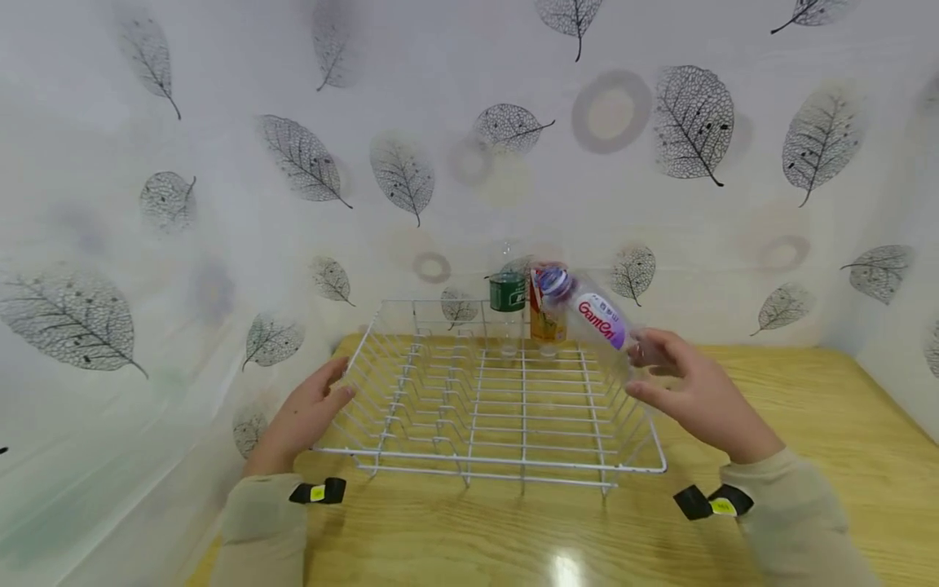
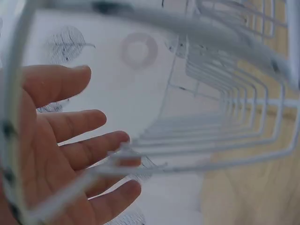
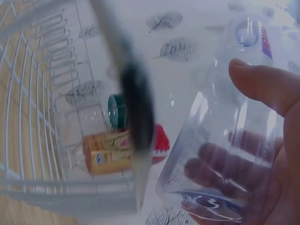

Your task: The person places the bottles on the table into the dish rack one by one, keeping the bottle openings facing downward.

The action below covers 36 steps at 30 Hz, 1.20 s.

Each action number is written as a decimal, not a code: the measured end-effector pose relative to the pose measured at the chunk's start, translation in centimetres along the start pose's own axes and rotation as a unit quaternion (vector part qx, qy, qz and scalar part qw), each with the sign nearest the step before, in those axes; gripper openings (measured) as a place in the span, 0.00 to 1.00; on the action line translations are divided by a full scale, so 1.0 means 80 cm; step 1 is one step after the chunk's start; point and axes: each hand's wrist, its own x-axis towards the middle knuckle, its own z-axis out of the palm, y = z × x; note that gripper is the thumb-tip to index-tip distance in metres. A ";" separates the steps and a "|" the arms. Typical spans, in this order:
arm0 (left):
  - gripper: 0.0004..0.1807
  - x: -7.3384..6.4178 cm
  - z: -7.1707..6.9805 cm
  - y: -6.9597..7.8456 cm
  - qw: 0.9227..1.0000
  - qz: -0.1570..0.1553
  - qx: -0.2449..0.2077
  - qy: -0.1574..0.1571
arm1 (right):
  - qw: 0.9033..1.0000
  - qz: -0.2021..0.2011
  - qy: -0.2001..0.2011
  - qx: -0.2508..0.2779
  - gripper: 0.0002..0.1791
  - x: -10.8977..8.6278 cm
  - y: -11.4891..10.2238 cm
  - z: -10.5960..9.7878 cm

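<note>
My right hand (image 1: pixel 693 391) grips a clear plastic bottle (image 1: pixel 597 322) with a white and purple label near its base. This bottle tilts up to the left over the right side of a white wire dish rack (image 1: pixel 506 462). In the right wrist view, my fingers show through the bottle's clear wall. My left hand (image 1: pixel 308 412) is beside the rack's left side, its fingers spread and holding nothing in the left wrist view. At the rack's back stand a clear bottle with a green label (image 1: pixel 508 292) and a bottle with an orange and red label (image 1: pixel 546 322).
The rack stands on a light wooden table (image 1: pixel 469 538), with a row of upright wire dividers (image 1: pixel 447 391) left of its middle. A whitish, leaf-printed curtain (image 1: pixel 469 187) hangs behind and at both sides.
</note>
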 end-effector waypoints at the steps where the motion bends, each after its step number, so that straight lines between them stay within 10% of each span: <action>1: 0.39 -0.002 0.000 0.007 1.000 0.006 0.010 0.003 | 1.000 -0.007 -0.001 -0.013 0.39 -0.001 -0.005 0.002; 11: 0.41 -0.030 0.024 0.089 0.986 0.117 0.100 0.063 | 0.990 -0.061 -0.032 -0.120 0.43 -0.013 -0.043 0.025; 21: 0.47 -0.050 0.087 0.165 0.910 0.324 0.235 0.105 | 0.952 -0.173 -0.006 -0.252 0.42 -0.024 -0.077 0.046; 36: 0.44 -0.059 0.163 0.222 0.885 0.304 0.351 0.039 | 0.920 -0.259 0.022 -0.295 0.43 -0.037 -0.093 0.076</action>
